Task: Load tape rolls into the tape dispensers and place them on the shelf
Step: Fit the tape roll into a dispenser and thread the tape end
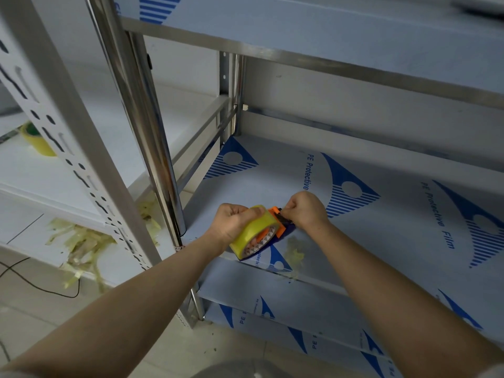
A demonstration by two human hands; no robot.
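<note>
- Left forearm (141, 290) and right forearm (395, 285) come in from 7 and 5 o'clock and meet just below the middle of the view.
- Left hand (231, 222) grips the roll (259, 227) from its 9 o'clock side, with the fingers curled over the yellow rim.
- The roll stands on edge in the orange dispenser (274, 214), its open face turned toward 5 o'clock.
- Both are at the front edge of the shelf (272, 178), near the post (152, 132) at 9 o'clock. I cannot tell whether they rest on the shelf or hang just above it.
- The dispenser's long axis runs from the roll at 8 o'clock to the dark cutter end at 2 o'clock.
- Right hand (306, 210) touches that cutter end from the 2 o'clock side, its fingers bunched in a pinch on the dark tip. Whether the tape's end lies between them is hidden.
- The step in hand looks like drawing the tape through to the cutter.
- Any pull should follow the axis toward 2 o'clock. The right hand is nearer that end, while the left steadies the roll.
- Bare shelf for setting it down lies just beyond the hands, from 12 to 3 o'clock.
- A spare roll (38, 140) sits well apart at 9 o'clock on the white rack, with tape scraps (81, 241) below it.
</note>
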